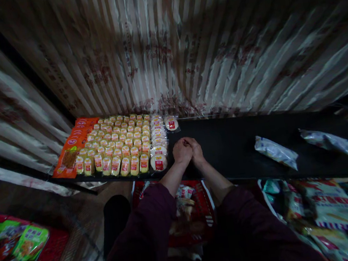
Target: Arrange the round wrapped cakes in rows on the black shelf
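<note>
While both forearms reach over the near edge of the black bench (226, 141), the left hand (181, 151) and right hand (196, 149) are clasped together; whether anything lies inside them cannot be told. Just beside the left hand, round pale cakes (158, 151) in clear, crinkled film overlap in a column from far edge to near edge, and a single round cake (171, 124) lies by the far edge, next to the column's head. The step looks like a pause in setting out rows; going on would call for parting the hands and lifting another flat disc lightly by its wrapper. Leftward, plump oblong yellow cakes (125, 166) lean in tight ranks, up to flat, glossy orange packaging (67, 165) at the left end. Toward the right end, two silvery, pillow-shaped packets (276, 151) lie apart. Below the near edge sits a red bag (206, 217).
</note>
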Motion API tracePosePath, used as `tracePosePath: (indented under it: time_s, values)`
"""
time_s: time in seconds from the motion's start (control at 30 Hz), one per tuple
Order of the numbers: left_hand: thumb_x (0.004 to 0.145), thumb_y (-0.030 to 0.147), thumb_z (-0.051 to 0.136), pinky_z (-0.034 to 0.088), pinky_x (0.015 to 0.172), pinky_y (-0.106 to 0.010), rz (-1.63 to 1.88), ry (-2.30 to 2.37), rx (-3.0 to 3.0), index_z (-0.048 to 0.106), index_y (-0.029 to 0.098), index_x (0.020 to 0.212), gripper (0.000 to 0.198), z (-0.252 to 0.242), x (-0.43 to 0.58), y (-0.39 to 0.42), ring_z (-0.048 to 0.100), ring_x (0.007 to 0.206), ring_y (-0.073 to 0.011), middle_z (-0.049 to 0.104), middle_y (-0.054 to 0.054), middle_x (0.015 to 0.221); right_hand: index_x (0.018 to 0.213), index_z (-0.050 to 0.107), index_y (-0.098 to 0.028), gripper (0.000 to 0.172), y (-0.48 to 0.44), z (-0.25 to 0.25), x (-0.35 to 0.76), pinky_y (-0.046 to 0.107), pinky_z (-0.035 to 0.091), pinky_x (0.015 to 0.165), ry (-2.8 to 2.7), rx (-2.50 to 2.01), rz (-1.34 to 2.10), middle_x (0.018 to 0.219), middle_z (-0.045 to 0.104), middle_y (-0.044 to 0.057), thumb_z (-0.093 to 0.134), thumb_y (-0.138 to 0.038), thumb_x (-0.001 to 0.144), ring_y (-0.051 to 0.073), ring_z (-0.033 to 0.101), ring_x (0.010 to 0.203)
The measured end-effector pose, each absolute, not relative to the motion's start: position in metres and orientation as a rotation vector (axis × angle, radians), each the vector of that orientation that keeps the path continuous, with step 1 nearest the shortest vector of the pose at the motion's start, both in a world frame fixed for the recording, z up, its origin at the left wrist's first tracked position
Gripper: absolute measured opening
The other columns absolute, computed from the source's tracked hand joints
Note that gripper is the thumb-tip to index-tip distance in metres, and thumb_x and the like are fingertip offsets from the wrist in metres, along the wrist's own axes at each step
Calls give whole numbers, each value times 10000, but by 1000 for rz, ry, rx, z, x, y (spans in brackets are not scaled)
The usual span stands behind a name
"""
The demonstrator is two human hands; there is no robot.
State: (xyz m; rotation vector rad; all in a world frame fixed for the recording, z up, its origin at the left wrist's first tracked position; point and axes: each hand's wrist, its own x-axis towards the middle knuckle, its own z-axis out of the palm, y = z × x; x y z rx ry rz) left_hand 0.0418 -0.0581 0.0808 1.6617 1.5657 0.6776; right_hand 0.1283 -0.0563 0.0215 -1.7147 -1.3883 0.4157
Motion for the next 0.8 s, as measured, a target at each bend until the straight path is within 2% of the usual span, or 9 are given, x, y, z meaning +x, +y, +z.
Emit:
tracePosePath:
  time_s: [0.27,0.47,0.57,0.63,0.7,0.8]
  values:
    - [819,146,430,435,941,-275,797,1398,1595,601,150,1075,308,72,4,-135,594,1031,-168,651,-87,1112,1067,626,-179,375,-138,33,97,375,444,947,-1514,-1669,431,1115,608,93,445,-165,739,212,561,1054]
    - [803,154,446,456,904,-264,774,1317,1543,570,175,1087,310,39,-35,-193,609,970,-146,661,-57,1067,1108,606,-189,428,-204,3,64,381,453,936,-1563,-1717,498,1113,626,102,407,-116,736,209,583,1032]
    - [810,164,442,450,915,-288,567,1382,1567,595,199,1035,274,12,-58,-211,604,998,-160,671,-48,1054,1079,625,-165,423,-229,-26,51,364,469,905,-1648,-1801,612,1034,652,111,432,-89,710,217,603,998]
    - [804,174,450,441,923,-319,339,1404,1676,625,223,979,253,-5,-76,-217,605,996,-184,681,-45,1016,1034,647,-165,377,-238,-46,48,341,471,901,-1671,-1892,699,1051,657,113,463,-92,713,217,604,1019]
    - [788,184,462,431,931,-350,158,1409,1802,630,224,1013,284,-20,-94,-221,603,1006,-216,674,-69,1040,1009,664,-183,334,-241,-64,50,326,462,914,-1684,-1977,753,1061,668,101,476,-114,742,211,607,1034]
    - [711,263,578,391,984,-388,51,1392,1905,652,208,1008,311,-34,-120,-229,542,1123,-277,642,-107,1128,950,687,-206,301,-239,-84,59,301,492,850,-1689,-2089,862,967,710,66,492,-126,736,198,653,930]
